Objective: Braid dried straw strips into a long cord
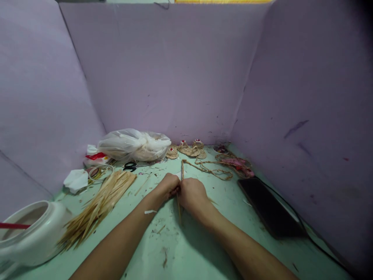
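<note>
My left hand [168, 185] and my right hand [192, 192] meet at the middle of the green tabletop, fingers closed. Between them runs a twisted straw cord [182, 170], pinched by both hands. Beyond the hands the cord goes straight away from me, then bends right into a loose length [217, 172] lying on the table. Thin loose straw ends [179, 212] stick out below my hands, toward me. My fingertips are mostly hidden, so the exact grip does not show. A small white strip [150, 212] lies across my left forearm.
Left: a bundle of dry straw strips [100, 204], a white pot [55, 227], black-handled scissors [130, 167] and a plastic bag [132, 146]. Small woven slippers [189, 150] stand by the back wall. A dark flat device [271, 208] and a black cable [305, 230] lie right. Purple panels [175, 77] enclose three sides.
</note>
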### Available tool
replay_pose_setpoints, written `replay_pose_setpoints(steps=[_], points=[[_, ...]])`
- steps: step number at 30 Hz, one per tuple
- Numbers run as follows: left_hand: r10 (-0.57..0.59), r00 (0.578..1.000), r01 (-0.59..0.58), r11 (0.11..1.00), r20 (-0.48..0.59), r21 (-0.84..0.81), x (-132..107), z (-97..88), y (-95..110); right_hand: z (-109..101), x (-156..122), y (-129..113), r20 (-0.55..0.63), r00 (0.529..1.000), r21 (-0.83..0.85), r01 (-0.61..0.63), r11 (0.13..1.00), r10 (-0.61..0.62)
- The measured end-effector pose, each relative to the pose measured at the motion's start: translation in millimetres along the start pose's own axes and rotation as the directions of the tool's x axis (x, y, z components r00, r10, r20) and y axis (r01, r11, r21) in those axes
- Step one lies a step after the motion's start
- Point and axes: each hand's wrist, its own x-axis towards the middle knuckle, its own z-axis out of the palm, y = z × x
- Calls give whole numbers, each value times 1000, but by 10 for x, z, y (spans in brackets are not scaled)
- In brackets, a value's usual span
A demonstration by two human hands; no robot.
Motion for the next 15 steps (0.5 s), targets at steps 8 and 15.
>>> replay_pose_setpoints(steps=[8,15], points=[[6,1000,-6,1000,9,-30,7,-81,-36,55,-27,-121,107,989,-40,108,993,-103],[11,998,-9,1000,59,-30,8,-171,-13,-220,-60,47,29,993,46,114,992,-115]])
